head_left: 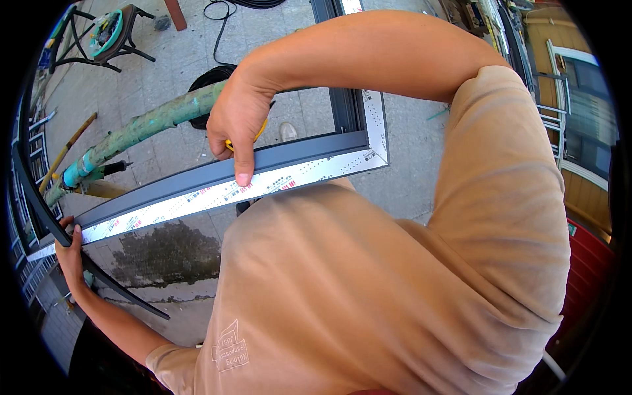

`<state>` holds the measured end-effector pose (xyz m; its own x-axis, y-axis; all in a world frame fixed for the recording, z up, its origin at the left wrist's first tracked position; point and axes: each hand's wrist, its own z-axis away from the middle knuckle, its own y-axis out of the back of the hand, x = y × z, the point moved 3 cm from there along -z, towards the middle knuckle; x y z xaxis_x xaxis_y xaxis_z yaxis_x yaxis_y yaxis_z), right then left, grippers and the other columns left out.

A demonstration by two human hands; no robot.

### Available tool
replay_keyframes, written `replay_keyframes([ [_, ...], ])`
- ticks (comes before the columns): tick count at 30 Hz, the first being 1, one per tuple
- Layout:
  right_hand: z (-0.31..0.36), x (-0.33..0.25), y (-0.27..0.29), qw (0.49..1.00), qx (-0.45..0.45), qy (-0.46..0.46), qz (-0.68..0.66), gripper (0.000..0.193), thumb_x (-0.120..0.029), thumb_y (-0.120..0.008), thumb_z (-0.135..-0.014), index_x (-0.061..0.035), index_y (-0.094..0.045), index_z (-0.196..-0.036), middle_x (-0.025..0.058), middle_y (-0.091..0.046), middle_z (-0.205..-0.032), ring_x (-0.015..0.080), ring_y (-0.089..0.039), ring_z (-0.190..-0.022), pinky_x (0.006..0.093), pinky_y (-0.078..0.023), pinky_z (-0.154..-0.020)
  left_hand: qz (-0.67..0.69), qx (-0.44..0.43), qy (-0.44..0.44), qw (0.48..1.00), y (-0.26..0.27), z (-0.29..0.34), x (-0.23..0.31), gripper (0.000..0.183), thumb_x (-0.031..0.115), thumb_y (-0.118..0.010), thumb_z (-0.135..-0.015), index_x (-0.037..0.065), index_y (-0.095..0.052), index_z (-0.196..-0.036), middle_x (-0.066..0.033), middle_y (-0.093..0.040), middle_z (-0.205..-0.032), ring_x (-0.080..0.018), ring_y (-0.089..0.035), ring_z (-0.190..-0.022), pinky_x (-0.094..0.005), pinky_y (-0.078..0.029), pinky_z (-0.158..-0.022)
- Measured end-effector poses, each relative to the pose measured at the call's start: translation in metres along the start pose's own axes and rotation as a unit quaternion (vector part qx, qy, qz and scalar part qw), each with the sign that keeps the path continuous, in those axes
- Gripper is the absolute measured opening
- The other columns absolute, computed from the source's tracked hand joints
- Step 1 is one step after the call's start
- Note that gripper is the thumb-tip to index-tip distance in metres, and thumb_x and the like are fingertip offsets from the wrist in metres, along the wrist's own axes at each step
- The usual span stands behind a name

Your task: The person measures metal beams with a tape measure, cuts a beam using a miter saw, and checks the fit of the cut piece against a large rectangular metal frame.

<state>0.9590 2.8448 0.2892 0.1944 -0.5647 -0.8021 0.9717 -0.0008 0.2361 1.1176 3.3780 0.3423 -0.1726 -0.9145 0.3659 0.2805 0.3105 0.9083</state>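
Observation:
A dark grey metal window frame (309, 149) lies slantwise across in front of my body. White printed protective film (158, 214) covers its near face, and a mitred corner is at its right end. My right hand (236, 122) bends down over the long bar, thumb pressed on the film. Its fingers curl around a thin yellow-handled tool (262, 128), mostly hidden by the hand. At the bar's far left end my left hand (69, 253) is closed around a black flexible strip (128, 289) and touches the frame's end there. The strip passes above and below that hand.
A green-painted pole (148, 125) runs slantwise behind the frame. Coiled black strip (207, 82) lies on the paved floor (178, 49). A dark chair (125, 49) with a teal basin (105, 33) stands at the far left. A wet patch (168, 253) darkens the ground nearby.

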Motion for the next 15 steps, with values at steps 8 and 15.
replay_keyframes([
  [8, -0.014, -0.01, 0.005, 0.999, -0.019, 0.007, 0.036, 0.073, -0.073, -0.077, -0.087, -0.0002, -0.069, -0.093, 0.015, -0.07, -0.088, 0.0274, -0.064, -0.085, 0.0433, -0.051, -0.078, 0.025, -0.001, -0.033, 0.999, -0.002, 0.035, 0.021, 0.061, 0.022, -0.087, -0.079, 0.003, -0.068, -0.134, -0.0132, -0.073, -0.124, -0.0289, -0.068, -0.117, -0.0404, -0.052, -0.103],
  [15, -0.005, -0.01, 0.002, 0.997, 0.019, -0.013, -0.073, 0.056, -0.052, -0.09, -0.085, -0.0029, -0.075, -0.108, 0.0081, -0.073, -0.094, 0.0186, -0.065, -0.092, 0.0359, -0.052, -0.082, 0.015, -0.018, -0.053, 0.998, 0.014, 0.036, 0.034, 0.083, 0.012, -0.099, -0.063, 0.006, -0.067, -0.139, -0.0152, -0.055, -0.153, -0.0368, -0.056, -0.14, -0.0441, -0.044, -0.121],
])
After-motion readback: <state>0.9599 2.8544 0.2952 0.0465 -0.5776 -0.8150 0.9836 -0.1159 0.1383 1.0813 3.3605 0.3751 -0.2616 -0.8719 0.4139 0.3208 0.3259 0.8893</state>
